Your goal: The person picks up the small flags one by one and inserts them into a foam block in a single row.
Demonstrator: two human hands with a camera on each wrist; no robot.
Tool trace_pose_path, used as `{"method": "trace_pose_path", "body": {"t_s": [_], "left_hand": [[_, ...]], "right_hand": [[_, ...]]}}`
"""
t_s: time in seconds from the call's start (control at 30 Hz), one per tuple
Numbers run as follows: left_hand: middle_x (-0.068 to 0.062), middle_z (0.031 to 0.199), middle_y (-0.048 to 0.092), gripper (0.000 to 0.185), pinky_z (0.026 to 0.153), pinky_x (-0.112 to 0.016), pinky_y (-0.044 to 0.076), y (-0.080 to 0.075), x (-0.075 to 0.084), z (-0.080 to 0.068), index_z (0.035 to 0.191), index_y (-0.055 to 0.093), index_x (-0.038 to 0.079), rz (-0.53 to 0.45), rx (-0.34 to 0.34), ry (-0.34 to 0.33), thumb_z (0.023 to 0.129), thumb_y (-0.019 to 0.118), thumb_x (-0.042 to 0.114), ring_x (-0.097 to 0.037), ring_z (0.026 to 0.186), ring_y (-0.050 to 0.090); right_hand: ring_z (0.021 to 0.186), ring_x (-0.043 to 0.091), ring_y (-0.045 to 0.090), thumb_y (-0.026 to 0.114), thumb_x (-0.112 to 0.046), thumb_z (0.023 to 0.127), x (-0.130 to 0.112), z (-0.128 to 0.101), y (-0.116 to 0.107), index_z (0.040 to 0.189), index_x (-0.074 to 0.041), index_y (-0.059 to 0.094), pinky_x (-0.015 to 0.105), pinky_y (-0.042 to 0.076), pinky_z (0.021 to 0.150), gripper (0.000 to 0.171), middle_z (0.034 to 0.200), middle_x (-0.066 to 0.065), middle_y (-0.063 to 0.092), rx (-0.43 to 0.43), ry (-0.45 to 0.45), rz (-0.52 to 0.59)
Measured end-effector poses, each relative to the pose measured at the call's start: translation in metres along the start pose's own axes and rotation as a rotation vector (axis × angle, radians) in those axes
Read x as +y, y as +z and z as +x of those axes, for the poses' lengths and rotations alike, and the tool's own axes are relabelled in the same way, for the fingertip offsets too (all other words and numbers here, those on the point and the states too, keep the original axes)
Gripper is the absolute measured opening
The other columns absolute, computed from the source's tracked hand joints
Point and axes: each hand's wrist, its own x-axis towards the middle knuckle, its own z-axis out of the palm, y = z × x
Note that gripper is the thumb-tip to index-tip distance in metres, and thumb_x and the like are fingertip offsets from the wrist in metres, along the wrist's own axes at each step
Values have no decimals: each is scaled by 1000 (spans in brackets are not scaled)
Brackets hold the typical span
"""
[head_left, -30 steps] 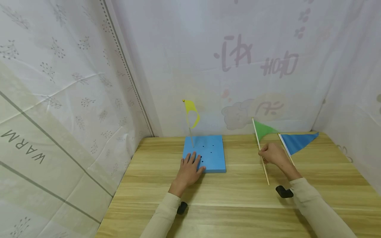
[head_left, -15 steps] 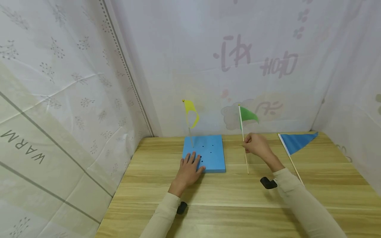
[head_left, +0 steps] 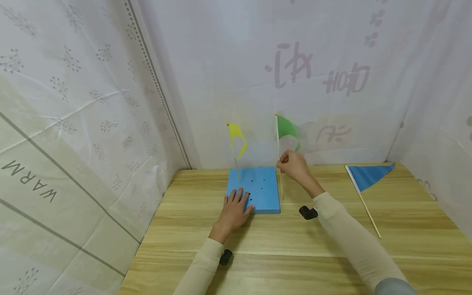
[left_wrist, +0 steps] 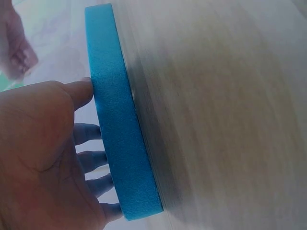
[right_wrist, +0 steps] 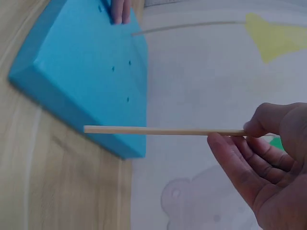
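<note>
A blue foam block (head_left: 255, 189) with several small holes lies on the wooden table (head_left: 295, 237). A yellow flag (head_left: 237, 139) stands upright in its far left corner. My left hand (head_left: 236, 207) presses flat on the block's near left part, fingers spread; the left wrist view shows that left hand (left_wrist: 43, 163) against the block's edge (left_wrist: 120, 129). My right hand (head_left: 291, 164) pinches the thin stick (head_left: 281, 186) of a green flag (head_left: 287, 128), held upright just right of the block. In the right wrist view the stick (right_wrist: 158, 131) hovers beside the block (right_wrist: 91, 72).
A blue flag (head_left: 368, 175) on a stick lies flat on the table at the right. White printed curtains close in the left, back and right sides. Small black wrist-camera mounts (head_left: 307, 212) show under both forearms.
My right hand has carried the green flag left from beside the blue flag to the block's right edge and turned it upright. The left hand has stayed on the block.
</note>
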Motion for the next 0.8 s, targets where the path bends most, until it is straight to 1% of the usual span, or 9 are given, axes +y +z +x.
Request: {"method": "trace_pose_path", "body": {"t_s": [0.13,0.23,0.4,0.6,0.8], "left_hand": [[-22,174,28,67,128,-71,22,1,-1,0,165,40,6,-4,12,8,112,52,45,-47,162,24],[-21,175,28,67,128,-71,23,1,-1,0,165,40,7,-1,10,0,112,52,46,-47,162,24],[-20,175,27,67,128,-71,23,4,-3,2,166,39,8,6,4,-3,113,50,48,-46,163,23],[-19,176,25,68,128,-71,22,8,-6,3,167,38,10,9,-1,-9,113,50,48,-45,163,22],[-23,174,29,66,127,-73,22,2,-2,2,165,41,6,-2,6,3,112,54,43,-48,162,24]], "right_hand": [[77,26,77,64,-15,100,-14,11,11,101,-4,65,34,58,67,11,95,16,76,30,-37,9],[76,26,75,64,-14,99,-25,17,20,100,-4,66,36,58,69,10,94,16,75,40,-63,12],[84,30,73,66,-13,99,-39,24,35,101,-4,66,42,59,75,10,97,16,75,48,-86,7],[95,31,74,66,-13,102,-46,33,56,103,-4,66,44,61,80,10,101,17,75,42,-136,21],[96,30,74,68,-13,103,-50,40,72,103,-4,66,43,61,83,9,101,16,75,56,-171,22]]}}
